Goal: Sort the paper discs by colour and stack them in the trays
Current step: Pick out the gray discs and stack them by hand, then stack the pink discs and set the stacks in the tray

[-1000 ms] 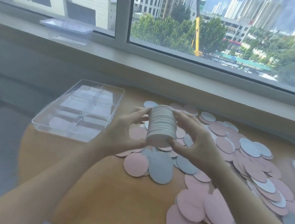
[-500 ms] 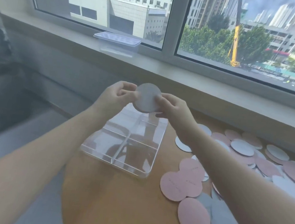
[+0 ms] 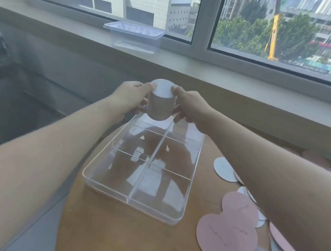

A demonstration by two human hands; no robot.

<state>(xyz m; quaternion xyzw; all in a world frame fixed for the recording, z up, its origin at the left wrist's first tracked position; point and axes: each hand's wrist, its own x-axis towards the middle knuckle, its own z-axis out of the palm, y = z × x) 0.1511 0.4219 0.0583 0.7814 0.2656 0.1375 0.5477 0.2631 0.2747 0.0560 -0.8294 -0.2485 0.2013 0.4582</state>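
A thick stack of pale grey-blue paper discs (image 3: 160, 101) hangs between my two hands, just above the far end of the clear divided tray (image 3: 130, 201). My left hand (image 3: 129, 98) grips its left side and my right hand (image 3: 189, 107) grips its right side. The tray's compartments hold nothing I can see. Loose pink discs (image 3: 228, 235) and grey-blue discs (image 3: 225, 169) lie scattered on the round wooden table (image 3: 125, 241) to the right of the tray, partly hidden under my right forearm.
A clear lidded plastic box (image 3: 133, 37) stands on the window sill behind the tray. The sill and wall run close along the table's far side. The table's left edge drops off to a grey floor, with a dark sofa at far left.
Both hands carried the disc stack from above the loose pile leftward to the tray's far end. The stack now stands upright and sits lower over the tray. My view swung left.
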